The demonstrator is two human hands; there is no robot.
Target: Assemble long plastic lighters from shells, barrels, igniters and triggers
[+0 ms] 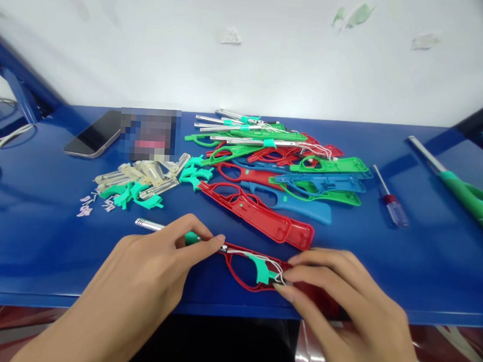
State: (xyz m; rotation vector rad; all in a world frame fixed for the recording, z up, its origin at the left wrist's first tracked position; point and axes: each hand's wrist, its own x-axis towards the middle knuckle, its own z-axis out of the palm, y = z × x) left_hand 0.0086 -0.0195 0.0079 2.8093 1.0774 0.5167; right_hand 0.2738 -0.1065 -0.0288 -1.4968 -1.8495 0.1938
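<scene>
Near the table's front edge lies a red lighter half-shell (242, 281) with its open side up. A silver lighter tube (148, 224) extends out to its left. My left hand (160, 258) is closed around the tube's inner end, thumb and forefinger pinching it. White wires (257, 255) run from there along the shell. A teal trigger (262, 269) sits in the shell beside the finger loop. My right hand (341, 294) pinches at the wires' end by the trigger, with its fingertips on the shell. The small part under those fingertips is mostly hidden.
Behind lie red half-shells (260, 211), blue and green shells (326, 183) and several silver tubes (244, 128). Clear fuel tanks (153, 171), teal triggers (121, 196) and screws (85, 208) lie left. A phone (96, 133), a screwdriver (392, 202) and a green lighter (473, 196) flank them.
</scene>
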